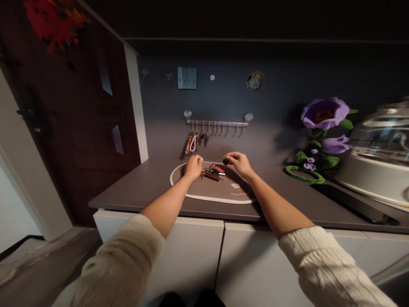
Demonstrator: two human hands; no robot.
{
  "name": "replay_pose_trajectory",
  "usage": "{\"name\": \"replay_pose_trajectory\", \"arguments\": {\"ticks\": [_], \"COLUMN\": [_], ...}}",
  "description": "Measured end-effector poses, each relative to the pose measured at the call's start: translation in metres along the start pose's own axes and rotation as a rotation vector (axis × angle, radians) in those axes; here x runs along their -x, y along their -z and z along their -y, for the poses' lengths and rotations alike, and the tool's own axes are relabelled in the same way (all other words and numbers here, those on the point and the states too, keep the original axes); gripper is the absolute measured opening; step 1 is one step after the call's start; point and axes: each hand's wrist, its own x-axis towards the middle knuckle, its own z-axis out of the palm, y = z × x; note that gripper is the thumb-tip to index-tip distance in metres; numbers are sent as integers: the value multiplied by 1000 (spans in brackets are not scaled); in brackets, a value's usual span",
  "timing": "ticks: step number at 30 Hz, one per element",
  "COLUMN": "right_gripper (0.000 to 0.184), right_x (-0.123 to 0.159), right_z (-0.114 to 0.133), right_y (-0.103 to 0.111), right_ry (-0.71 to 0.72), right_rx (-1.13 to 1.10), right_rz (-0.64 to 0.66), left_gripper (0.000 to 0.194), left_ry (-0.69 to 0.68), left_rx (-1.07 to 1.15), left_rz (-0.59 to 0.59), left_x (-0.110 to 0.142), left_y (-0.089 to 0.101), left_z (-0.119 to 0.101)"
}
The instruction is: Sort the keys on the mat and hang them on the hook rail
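A pile of keys (214, 171), with red and brown key tags among them, lies on an oval brown mat (204, 194) with a white border. Just above its right side, my right hand (239, 163) pinches a black-headed key (225, 160) with a ring. My left hand (193, 166) is closed at the pile's left edge, fingertips together; whatever may be in them is too small to tell. Behind both hands, a clear hook rail (220, 123) is fixed to the wall. Several keys and a pink strap (193, 144) hang from its left hooks.
On the right stand a purple artificial flower (325, 114) with a green base and a white appliance with a clear dome (383, 140). A flat black object (354, 204) lies before them on the counter (128, 187). A dark door (92, 111) is at left.
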Motion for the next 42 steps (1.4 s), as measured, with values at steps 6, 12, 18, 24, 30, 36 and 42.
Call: {"name": "replay_pose_trajectory", "arguments": {"ticks": [6, 12, 18, 24, 30, 36, 42], "right_gripper": [27, 21, 14, 15, 15, 10, 7], "right_x": [-8, -21, -44, -71, -95, -107, -111], "right_z": [7, 26, 44, 53, 49, 50, 52], "right_y": [0, -13, -34, -52, -55, -54, -58], "right_ry": [79, 90, 132, 125, 91, 72, 60], "right_rx": [120, 205, 194, 151, 186, 233, 249], "right_rz": [-93, -54, -74, -218, -392, -475, -533], "left_gripper": [20, 21, 21, 21, 22, 22, 22], "left_ry": [39, 83, 80, 95, 104, 102, 98], "left_rx": [-20, -26, -46, -42, -41, -46, -21], "left_rz": [-13, -32, -1, 11, 5, 2, -2], "left_x": [0, -1, 0, 0, -1, -1, -1], "left_y": [3, 4, 3, 0, -2, -3, -2], "left_z": [2, 1, 0, 1, 2, 3, 2]}}
